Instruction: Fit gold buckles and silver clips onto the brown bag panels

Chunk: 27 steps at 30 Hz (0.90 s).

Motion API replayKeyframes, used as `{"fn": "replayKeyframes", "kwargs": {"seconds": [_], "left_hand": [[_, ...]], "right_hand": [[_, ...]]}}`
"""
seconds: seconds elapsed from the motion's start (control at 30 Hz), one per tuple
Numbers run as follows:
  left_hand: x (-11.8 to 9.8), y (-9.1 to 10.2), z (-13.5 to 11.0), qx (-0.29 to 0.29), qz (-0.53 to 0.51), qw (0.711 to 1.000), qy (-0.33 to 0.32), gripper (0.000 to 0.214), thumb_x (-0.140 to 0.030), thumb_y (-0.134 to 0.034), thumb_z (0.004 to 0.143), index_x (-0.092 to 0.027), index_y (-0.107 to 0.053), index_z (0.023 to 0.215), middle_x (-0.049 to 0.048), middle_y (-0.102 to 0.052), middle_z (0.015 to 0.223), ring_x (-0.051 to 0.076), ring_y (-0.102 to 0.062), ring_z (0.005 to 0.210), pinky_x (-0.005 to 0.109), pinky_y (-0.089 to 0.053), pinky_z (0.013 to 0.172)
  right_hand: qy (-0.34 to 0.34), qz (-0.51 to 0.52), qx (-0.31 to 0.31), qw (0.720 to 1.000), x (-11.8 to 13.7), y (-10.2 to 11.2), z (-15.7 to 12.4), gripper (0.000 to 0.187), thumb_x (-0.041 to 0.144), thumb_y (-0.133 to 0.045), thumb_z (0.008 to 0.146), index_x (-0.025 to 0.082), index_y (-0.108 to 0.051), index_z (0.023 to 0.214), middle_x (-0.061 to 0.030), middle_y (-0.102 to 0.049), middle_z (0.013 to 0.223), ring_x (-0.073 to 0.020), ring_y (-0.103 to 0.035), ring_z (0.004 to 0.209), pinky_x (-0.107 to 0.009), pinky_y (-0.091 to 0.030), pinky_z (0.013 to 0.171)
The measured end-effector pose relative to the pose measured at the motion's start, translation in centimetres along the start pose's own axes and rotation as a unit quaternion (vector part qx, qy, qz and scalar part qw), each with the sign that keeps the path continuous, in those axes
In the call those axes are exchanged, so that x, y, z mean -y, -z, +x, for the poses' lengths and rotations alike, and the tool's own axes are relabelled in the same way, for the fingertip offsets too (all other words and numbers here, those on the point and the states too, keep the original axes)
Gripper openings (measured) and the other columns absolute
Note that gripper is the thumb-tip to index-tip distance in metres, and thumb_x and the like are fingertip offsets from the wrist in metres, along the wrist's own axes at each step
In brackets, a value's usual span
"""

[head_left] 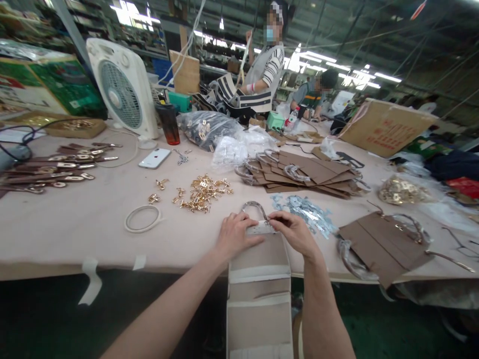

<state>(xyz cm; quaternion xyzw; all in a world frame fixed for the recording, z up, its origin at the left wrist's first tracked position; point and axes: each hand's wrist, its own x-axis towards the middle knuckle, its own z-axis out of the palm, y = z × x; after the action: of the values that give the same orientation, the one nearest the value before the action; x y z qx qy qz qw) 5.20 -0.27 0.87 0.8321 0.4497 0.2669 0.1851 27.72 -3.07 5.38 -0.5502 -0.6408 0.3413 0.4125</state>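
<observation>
A long beige bag panel (259, 324) with pale strips across it runs over the table's front edge and hangs down toward me. At its far end a curved bag handle (255, 204), apparently wrapped in clear film, arches up. My left hand (235, 232) rests on the panel's far left corner, thumb stretched across a pale strip. With thumb and fingers pinched together, my right hand (294, 230) works at the handle's right end; whatever small piece it holds is hidden. Thin silvery metal plates (309, 214) lie just beyond that hand, and gold-coloured fittings (204, 192) form a pile to the left.
A tape roll (142, 218), a phone (154, 158), a dark tumbler (167, 124) and a fan (123, 89) stand or lie leftward. Brown bag panels (307, 172) are stacked behind; another brown bag piece (385, 244) lies right. Across the table a masked person (265, 67) handles striped pieces.
</observation>
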Motion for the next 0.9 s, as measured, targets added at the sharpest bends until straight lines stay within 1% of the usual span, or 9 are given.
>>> {"fn": "replayKeyframes", "kwargs": {"seconds": [0.03,0.1,0.17,0.27,0.4,0.53,0.73,0.9], "left_hand": [[0.0,0.0,0.0,-0.002,-0.001,1.000,-0.001,0.049,-0.060,-0.082,0.080,-0.036,-0.075,0.121,0.0029,-0.068,0.116,0.027,-0.058,0.108,0.042,-0.045,0.093],[0.1,0.0,0.0,-0.007,-0.003,1.000,-0.002,0.047,-0.059,-0.082,0.080,-0.036,-0.075,0.121,0.0030,-0.069,0.114,0.027,-0.058,0.108,0.042,-0.044,0.093],[0.1,-0.1,0.0,-0.009,-0.007,1.000,-0.001,0.045,-0.058,-0.083,0.080,-0.037,-0.076,0.119,0.0029,-0.069,0.112,0.027,-0.057,0.108,0.041,-0.044,0.093],[0.1,-0.2,0.0,-0.010,-0.009,1.000,0.002,0.044,-0.058,-0.083,0.080,-0.037,-0.076,0.118,0.0030,-0.069,0.112,0.027,-0.057,0.108,0.041,-0.044,0.092],[0.0,-0.1,0.0,-0.014,-0.010,1.000,0.001,0.043,-0.059,-0.082,0.080,-0.037,-0.076,0.117,0.0024,-0.069,0.111,0.026,-0.057,0.107,0.040,-0.043,0.092],[0.2,-0.2,0.0,-0.015,-0.010,1.000,-0.001,0.043,-0.058,-0.083,0.079,-0.036,-0.076,0.116,0.0023,-0.069,0.111,0.026,-0.057,0.107,0.040,-0.043,0.091],[0.3,-0.4,0.0,-0.018,-0.010,1.000,-0.001,0.043,-0.057,-0.083,0.079,-0.035,-0.076,0.115,0.0025,-0.069,0.111,0.026,-0.057,0.107,0.041,-0.043,0.092],[0.3,-0.4,0.0,-0.023,-0.011,1.000,0.003,0.042,-0.058,-0.083,0.079,-0.034,-0.077,0.112,0.0024,-0.069,0.114,0.026,-0.057,0.106,0.040,-0.043,0.092]], "right_hand": [[0.006,-0.021,0.033,0.999,0.5,-0.5,0.2,0.022,0.041,-0.070,0.090,0.022,-0.079,0.100,-0.0045,-0.077,0.094,-0.0201,-0.067,0.085,-0.033,-0.053,0.080],[0.018,-0.060,0.071,0.996,0.9,-1.2,0.7,0.020,0.039,-0.069,0.091,0.023,-0.079,0.094,-0.0051,-0.076,0.095,-0.0219,-0.067,0.092,-0.034,-0.052,0.087],[0.022,-0.081,0.092,0.992,0.9,-1.5,1.1,0.019,0.038,-0.069,0.090,0.023,-0.079,0.092,-0.0056,-0.075,0.097,-0.0226,-0.067,0.096,-0.035,-0.051,0.090],[0.016,-0.091,0.114,0.989,0.8,-1.5,1.5,0.016,0.036,-0.071,0.089,0.023,-0.080,0.090,-0.0053,-0.074,0.096,-0.0222,-0.066,0.095,-0.034,-0.051,0.089],[0.001,-0.102,0.119,0.988,0.7,-1.8,1.8,0.012,0.031,-0.073,0.086,0.023,-0.082,0.087,-0.0040,-0.073,0.092,-0.0213,-0.067,0.091,-0.034,-0.050,0.089],[-0.006,-0.109,0.118,0.987,0.1,-2.3,2.2,0.012,0.030,-0.074,0.085,0.024,-0.083,0.089,-0.0043,-0.074,0.092,-0.0212,-0.067,0.090,-0.034,-0.050,0.089],[0.014,-0.127,0.114,0.985,-0.9,-2.5,2.5,0.012,0.026,-0.073,0.086,0.025,-0.083,0.091,-0.0042,-0.074,0.093,-0.0206,-0.067,0.089,-0.034,-0.051,0.087],[0.048,-0.147,0.105,0.982,-0.7,-2.9,1.6,0.014,0.023,-0.069,0.089,0.026,-0.082,0.092,-0.0039,-0.073,0.092,-0.0205,-0.067,0.089,-0.034,-0.051,0.087]]}}
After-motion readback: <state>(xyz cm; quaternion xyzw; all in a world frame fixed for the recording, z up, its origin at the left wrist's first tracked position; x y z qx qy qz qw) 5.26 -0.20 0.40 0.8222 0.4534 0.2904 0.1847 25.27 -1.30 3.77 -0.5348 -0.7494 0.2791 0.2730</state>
